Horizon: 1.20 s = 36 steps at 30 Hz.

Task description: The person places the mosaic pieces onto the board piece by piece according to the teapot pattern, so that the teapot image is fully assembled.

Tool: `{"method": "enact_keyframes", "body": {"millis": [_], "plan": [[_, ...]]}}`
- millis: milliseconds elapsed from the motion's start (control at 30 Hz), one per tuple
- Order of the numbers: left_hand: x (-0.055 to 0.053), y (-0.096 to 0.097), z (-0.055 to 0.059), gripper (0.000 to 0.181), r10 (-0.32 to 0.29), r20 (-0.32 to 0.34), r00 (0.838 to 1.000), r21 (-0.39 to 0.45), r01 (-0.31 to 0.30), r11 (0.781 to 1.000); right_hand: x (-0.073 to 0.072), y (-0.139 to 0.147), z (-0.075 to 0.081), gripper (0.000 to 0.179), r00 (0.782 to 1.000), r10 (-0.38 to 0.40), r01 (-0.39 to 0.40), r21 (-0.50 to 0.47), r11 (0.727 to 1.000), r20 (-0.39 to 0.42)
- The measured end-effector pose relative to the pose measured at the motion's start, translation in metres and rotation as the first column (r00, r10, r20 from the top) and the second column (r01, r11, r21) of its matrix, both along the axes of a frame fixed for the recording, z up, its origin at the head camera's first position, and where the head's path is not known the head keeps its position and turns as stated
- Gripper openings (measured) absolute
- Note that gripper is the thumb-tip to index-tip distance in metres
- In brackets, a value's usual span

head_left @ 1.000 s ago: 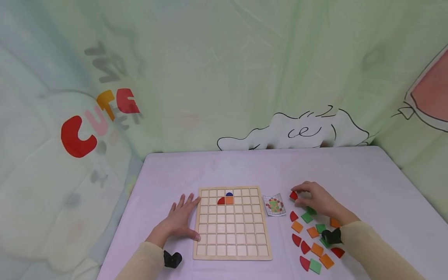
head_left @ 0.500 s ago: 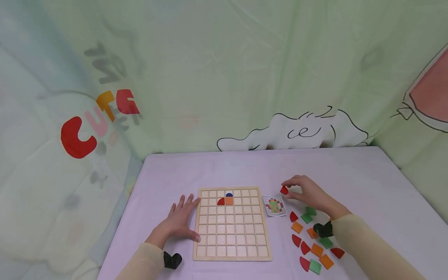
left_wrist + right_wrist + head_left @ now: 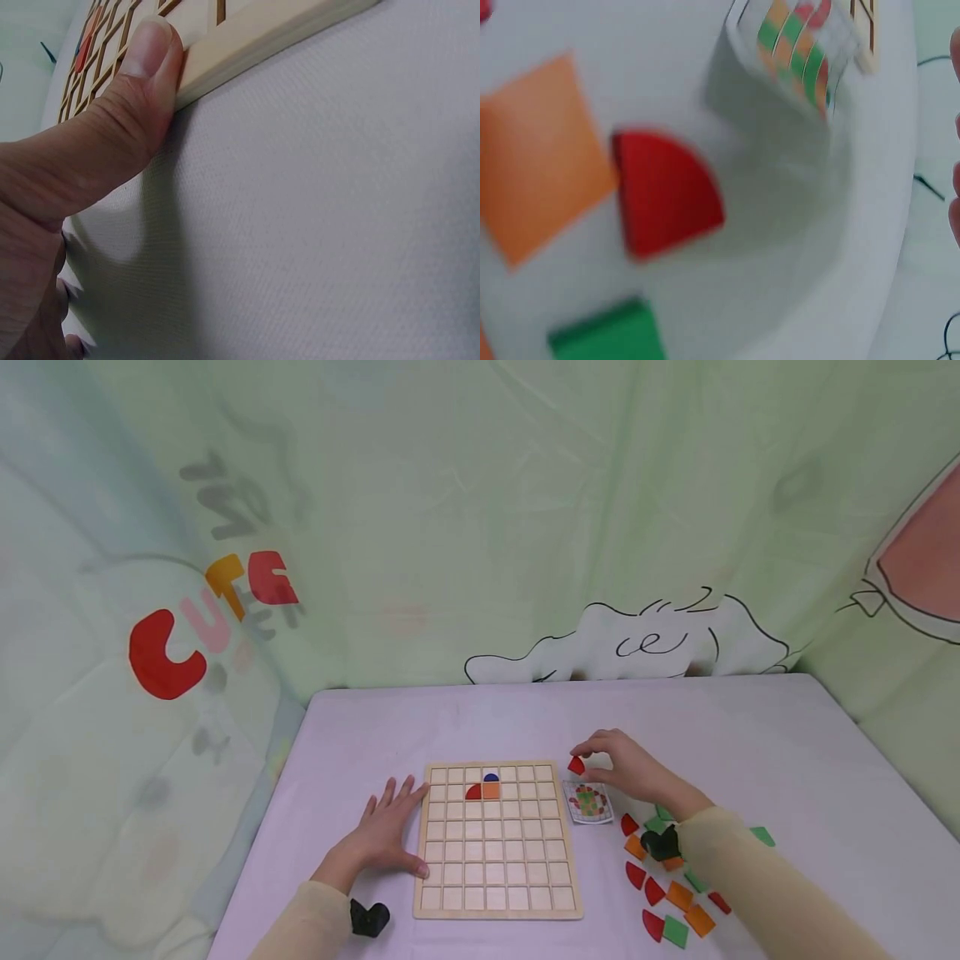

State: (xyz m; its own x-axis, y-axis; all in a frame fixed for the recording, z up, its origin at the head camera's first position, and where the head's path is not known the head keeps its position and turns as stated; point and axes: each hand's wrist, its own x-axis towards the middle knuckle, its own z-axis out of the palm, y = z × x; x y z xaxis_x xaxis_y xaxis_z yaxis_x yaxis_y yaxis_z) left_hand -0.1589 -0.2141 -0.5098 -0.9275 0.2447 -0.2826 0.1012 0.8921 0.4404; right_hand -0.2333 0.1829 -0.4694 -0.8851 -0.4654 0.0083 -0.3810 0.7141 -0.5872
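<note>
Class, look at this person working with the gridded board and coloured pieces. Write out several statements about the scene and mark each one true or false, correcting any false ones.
1. The right hand pinches a red piece. True.
2. The left hand holds a green piece. False: it holds no piece; its thumb rests on the edge of the board.
3. On the board, seen from the head view, a blue piece sits just above an orange square. True.
4. The patterned card lies left of the board. False: it lies to the right.
5. A green square lies to the right of the board. True.
</note>
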Motion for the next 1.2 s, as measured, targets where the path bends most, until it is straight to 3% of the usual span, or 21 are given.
{"method": "enact_keyframes", "body": {"millis": [600, 1000, 1200], "plan": [[0.001, 0.001, 0.0, 0.127, 0.001, -0.008, 1.0, -0.014, -0.001, 1.0, 0.002, -0.073, -0.008, 0.033, 0.993, 0.025, -0.029, 0.032, 0.999, 0.114], [-0.002, 0.001, -0.003, 0.127, -0.005, -0.005, 1.0, -0.015, 0.005, 1.0, 0.0, -0.096, -0.016, 0.024, 0.993, 0.106, -0.11, 0.097, 0.989, 0.041], [-0.001, 0.001, -0.003, 0.128, -0.005, -0.01, 1.0, -0.011, 0.005, 1.0, 0.0, -0.102, -0.019, 0.026, 0.993, 0.106, -0.112, 0.109, 0.988, 0.053]]}}
